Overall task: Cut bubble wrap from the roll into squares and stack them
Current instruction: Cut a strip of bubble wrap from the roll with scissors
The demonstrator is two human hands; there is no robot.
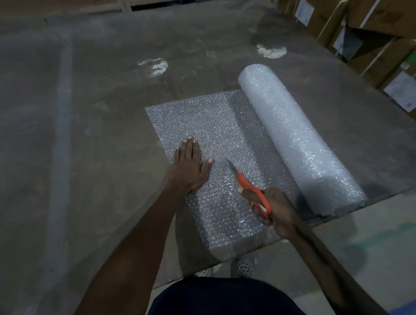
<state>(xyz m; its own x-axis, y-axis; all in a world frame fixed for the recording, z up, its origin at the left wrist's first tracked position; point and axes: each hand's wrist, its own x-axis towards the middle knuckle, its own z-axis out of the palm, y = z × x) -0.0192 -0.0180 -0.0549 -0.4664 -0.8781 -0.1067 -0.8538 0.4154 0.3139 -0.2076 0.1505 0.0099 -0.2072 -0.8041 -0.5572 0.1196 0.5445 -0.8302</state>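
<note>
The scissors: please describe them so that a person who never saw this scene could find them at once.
Start at the big roll of bubble wrap on the right of the table. On the flat sheet unrolled beside it, the right hand grips the scissors, blades pointing away from the person. Their orange handles are the only bright colour on the table.

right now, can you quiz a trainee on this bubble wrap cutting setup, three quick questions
1. True or false: the left hand lies flat on the unrolled sheet.
2. Which hand has its grip on the orange scissors? A) left B) right C) neither
3. Fill in: the bubble wrap roll lies to the ___ of the unrolled sheet.

Key:
1. True; its fingers are straight and pressing the wrap down.
2. B; the right hand holds the handles, blades pointing away over the sheet.
3. Right; the sheet is not yet cut free from it.
</note>
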